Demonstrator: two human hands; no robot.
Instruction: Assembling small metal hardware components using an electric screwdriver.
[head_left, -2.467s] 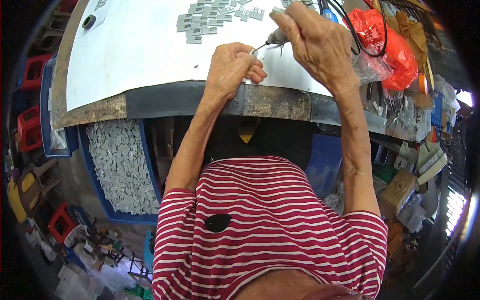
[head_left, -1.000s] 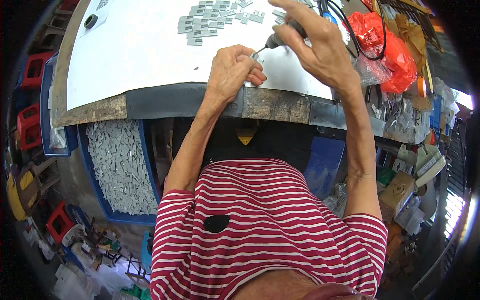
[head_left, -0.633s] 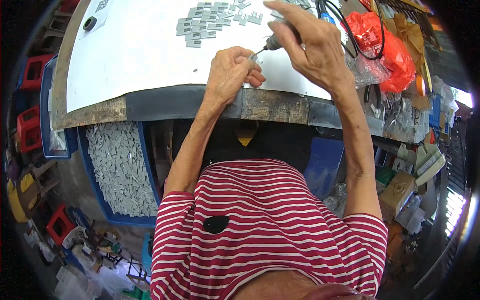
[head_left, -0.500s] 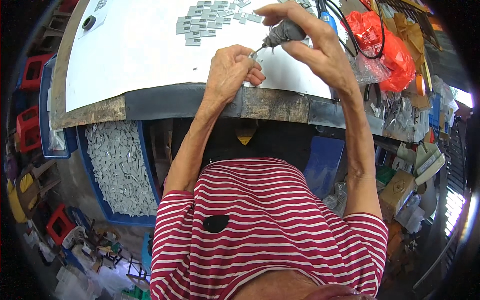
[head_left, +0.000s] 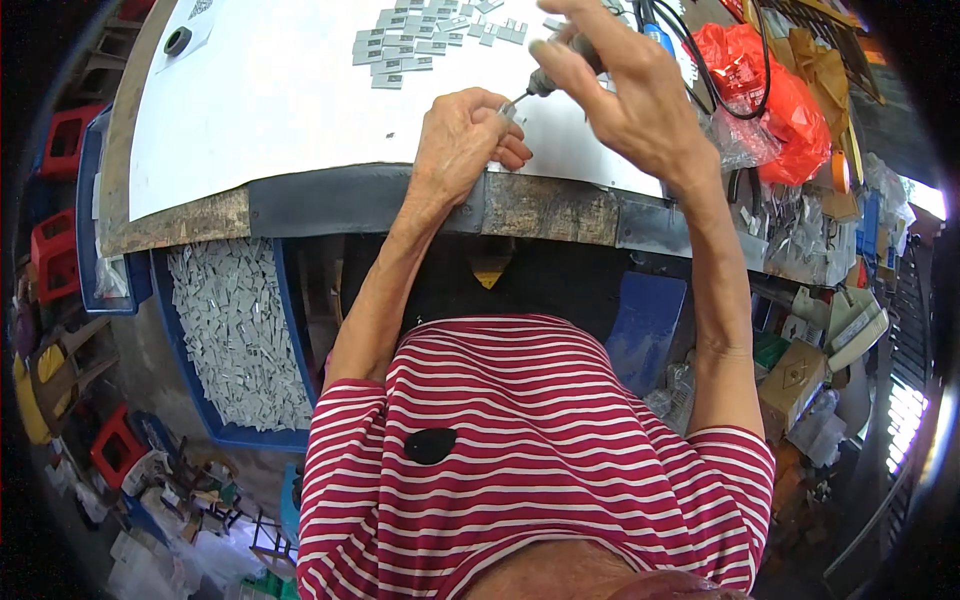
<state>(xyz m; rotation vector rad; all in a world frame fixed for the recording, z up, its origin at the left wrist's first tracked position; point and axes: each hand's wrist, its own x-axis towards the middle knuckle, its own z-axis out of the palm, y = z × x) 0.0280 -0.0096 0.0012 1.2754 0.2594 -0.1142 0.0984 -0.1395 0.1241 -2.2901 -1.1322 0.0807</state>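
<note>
At the table's near edge, my left hand (head_left: 458,140) pinches a small light-grey plastic piece (head_left: 506,111) between thumb and fingers, mostly covered by them. Meeting that piece is the thin shaft of a screwdriver (head_left: 541,82) whose dark handle looks wrapped. My right hand (head_left: 640,105) is around the handle, partly hiding it, with thumb and forefinger stretched along its near side. Beyond both hands, several flat grey pieces (head_left: 392,55) with dark marks lie in overlapping rows on the white table top (head_left: 270,110).
A black tape roll (head_left: 178,41) lies at the far left. To the right are a red plastic bag (head_left: 765,95), black cable (head_left: 712,100) and clear plastic. Below the table edge, a blue crate (head_left: 225,432) holds many grey pieces. Red stools (head_left: 55,255) stand at left.
My right hand has turned about the screwdriver's handle, its thumb and fingers shifting across it and covering more of it. My left hand and the grey piece stay in place.
</note>
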